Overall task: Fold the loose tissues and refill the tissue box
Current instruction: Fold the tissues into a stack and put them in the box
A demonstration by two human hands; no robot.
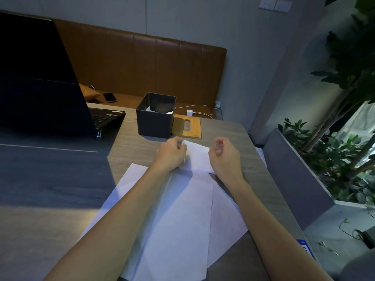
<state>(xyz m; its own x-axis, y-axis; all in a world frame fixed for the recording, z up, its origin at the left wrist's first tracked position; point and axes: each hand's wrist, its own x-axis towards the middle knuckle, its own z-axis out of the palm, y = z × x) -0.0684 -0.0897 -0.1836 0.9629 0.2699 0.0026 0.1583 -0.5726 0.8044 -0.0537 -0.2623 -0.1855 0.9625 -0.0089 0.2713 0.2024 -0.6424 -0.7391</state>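
Observation:
Several loose white tissues (178,211) lie spread flat on the wooden table, overlapping one another. One tissue (197,159) is lifted at its far edge. My left hand (171,154) pinches its left corner and my right hand (222,155) pinches its right corner, both with curled fingers. Beyond my hands stands the dark grey tissue box (155,118), open at the top, with some white tissue visible inside. Its wooden lid (191,126), with an oval slot, lies flat to the right of the box.
An open laptop (40,82) fills the left on a dark mat (50,169). A brown bench behind holds a phone (110,97) and a white charger (190,112) with cable. The table edge and a planter (296,179) are at right.

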